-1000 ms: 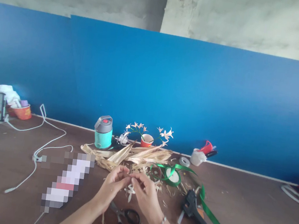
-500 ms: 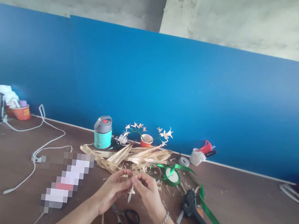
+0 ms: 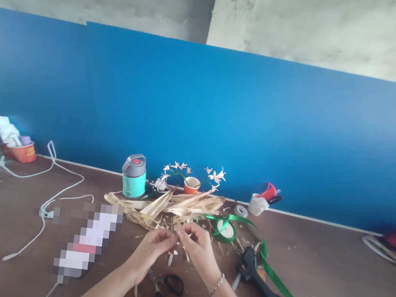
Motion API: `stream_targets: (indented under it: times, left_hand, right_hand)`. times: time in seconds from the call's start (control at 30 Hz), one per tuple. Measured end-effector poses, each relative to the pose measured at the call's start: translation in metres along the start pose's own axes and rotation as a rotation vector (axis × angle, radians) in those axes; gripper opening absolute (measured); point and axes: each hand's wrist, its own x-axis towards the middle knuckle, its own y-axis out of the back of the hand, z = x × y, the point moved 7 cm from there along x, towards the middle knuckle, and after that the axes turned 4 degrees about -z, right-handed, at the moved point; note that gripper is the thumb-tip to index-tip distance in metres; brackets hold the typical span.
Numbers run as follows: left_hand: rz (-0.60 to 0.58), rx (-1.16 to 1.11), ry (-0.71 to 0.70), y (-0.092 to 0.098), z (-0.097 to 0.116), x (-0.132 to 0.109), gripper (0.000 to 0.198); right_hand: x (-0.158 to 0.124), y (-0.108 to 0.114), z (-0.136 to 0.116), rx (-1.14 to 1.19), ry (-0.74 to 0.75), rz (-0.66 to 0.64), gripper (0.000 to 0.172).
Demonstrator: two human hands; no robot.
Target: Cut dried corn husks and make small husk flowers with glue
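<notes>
My left hand [image 3: 157, 248] pinches a small white flower [image 3: 170, 257], whose pale petals hang below the thumb and fingertips. Close beside it, my right hand [image 3: 196, 244] has its thumb and forefinger pressed together. What those right fingertips hold is too small to make out. A pale sliver [image 3: 185, 254] shows just under the right hand; whether it is held or lies on the table I cannot tell. Dark-handled scissors [image 3: 163, 292] lie on the table below my hands. Dried corn husks [image 3: 191, 204] are heaped just beyond them.
Right of my hands are a green ribbon roll [image 3: 224, 230] and a black glue gun [image 3: 258, 276]. Behind the husks stand a paper cup [image 3: 191, 186] with white flower sprays and a turquoise container [image 3: 133, 181]. A white cable [image 3: 57, 196] trails at left, near a blurred-out object [image 3: 89, 238].
My right fingertips have drawn slightly apart from the left ones. The flower stays at my left fingers, and a pale sliver now shows under the right hand. The whole view has shifted a little.
</notes>
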Motion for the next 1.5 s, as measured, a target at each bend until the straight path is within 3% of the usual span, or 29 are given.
stream_targets:
  times: [0.23,0.37,0.6,0.77,0.93,1.5]
  left_hand:
    - [-0.011,-0.013,-0.021,-0.008,0.008,0.004,0.027]
    - [0.006,0.091,-0.063,-0.015,0.016,0.009,0.025]
    - [0.003,0.26,-0.233,-0.034,0.016,0.016,0.025]
    - [0.127,0.428,-0.31,-0.032,0.014,0.013,0.028]
    - [0.17,0.517,-0.341,-0.031,0.014,0.009,0.03]
    - [0.183,0.611,-0.434,-0.034,0.006,0.002,0.027]
  right_hand:
    - [0.005,0.003,-0.008,0.026,-0.002,-0.038,0.022]
    - [0.009,0.014,-0.013,0.049,0.018,-0.023,0.022]
    - [0.001,0.034,-0.007,0.021,0.004,0.065,0.023]
    - [-0.008,0.039,-0.001,-0.052,-0.01,0.103,0.02]
    - [-0.012,0.041,0.0,-0.057,-0.008,0.119,0.02]
    - [-0.023,0.039,0.003,0.004,0.053,0.229,0.028]
